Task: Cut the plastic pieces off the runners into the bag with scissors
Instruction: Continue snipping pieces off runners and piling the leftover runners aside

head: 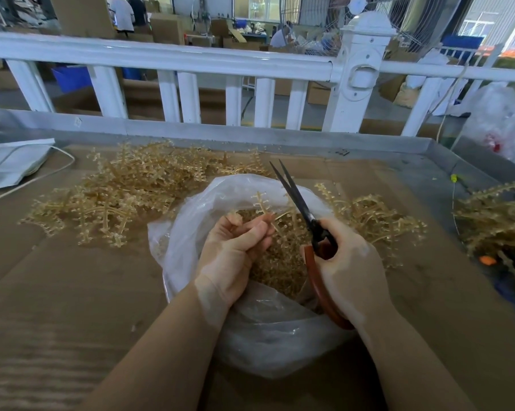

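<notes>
Workshop floor behind a white railing (161,59), cartons and people in the background. Work surface is a metal-rimmed table (398,143) lined with brown cardboard (72,292).

Centre: clear plastic bag (191,221), mouth open upward, already holding a bed of small amber cut pieces (280,271).

Left hand (235,250) sits over the bag mouth, fingers curled, pinching a translucent amber branching runner (263,204) at its lower end. Runner's free end points up and away from the person, side nubs still on it.

Right hand (348,268) grips the black-bladed scissors with red-brown handles (297,200), fingers wrapped through the loops. Blades are slightly parted, tips pointing up and away, over the far rim of the bag.

Key relation: runner lies just left of the blades, its long axis roughly parallel to them, both above the bag opening. Blades look to cross behind the runner's right-hand branches; can't tell if they touch. Judgement: next snip needs the blades angled across a branch, not along it, so pieces drop straight into the bag.

Stock: big heap of uncut amber runners (117,197) left of the bag, a smaller heap (377,215) just right of it, another (493,221) at the far right edge. Plenty left; task is mid-run.
</notes>
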Demonstrator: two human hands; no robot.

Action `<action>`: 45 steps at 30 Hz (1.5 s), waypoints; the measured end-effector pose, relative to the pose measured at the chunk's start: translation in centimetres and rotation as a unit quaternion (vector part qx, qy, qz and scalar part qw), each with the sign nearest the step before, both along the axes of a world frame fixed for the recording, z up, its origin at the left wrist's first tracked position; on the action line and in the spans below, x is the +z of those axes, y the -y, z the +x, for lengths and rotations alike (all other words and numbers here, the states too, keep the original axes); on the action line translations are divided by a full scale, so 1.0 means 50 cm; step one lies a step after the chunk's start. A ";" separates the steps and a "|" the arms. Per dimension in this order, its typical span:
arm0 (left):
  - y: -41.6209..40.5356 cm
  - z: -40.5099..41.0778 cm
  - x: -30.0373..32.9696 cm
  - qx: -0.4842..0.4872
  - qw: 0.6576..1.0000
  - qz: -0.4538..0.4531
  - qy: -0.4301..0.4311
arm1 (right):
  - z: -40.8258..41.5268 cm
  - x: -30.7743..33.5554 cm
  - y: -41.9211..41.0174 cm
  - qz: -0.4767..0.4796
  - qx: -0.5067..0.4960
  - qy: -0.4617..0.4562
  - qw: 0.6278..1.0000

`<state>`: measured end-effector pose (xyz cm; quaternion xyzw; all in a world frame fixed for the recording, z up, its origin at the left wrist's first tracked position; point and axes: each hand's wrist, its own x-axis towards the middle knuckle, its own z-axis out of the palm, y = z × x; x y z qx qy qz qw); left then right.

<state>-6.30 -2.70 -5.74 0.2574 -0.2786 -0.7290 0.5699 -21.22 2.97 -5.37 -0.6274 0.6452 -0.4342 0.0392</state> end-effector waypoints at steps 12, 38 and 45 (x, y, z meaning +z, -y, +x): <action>0.000 0.000 -0.005 -0.014 0.999 -0.029 0.003 | -0.002 0.000 0.003 -0.056 0.000 0.038 0.998; -0.006 -0.010 -0.003 0.016 0.998 -0.038 0.052 | 0.001 -0.010 0.005 -0.074 0.023 0.022 0.997; 0.010 -0.003 -0.008 0.072 0.997 0.000 -0.017 | 0.000 -0.004 -0.005 -0.029 0.052 -0.058 0.997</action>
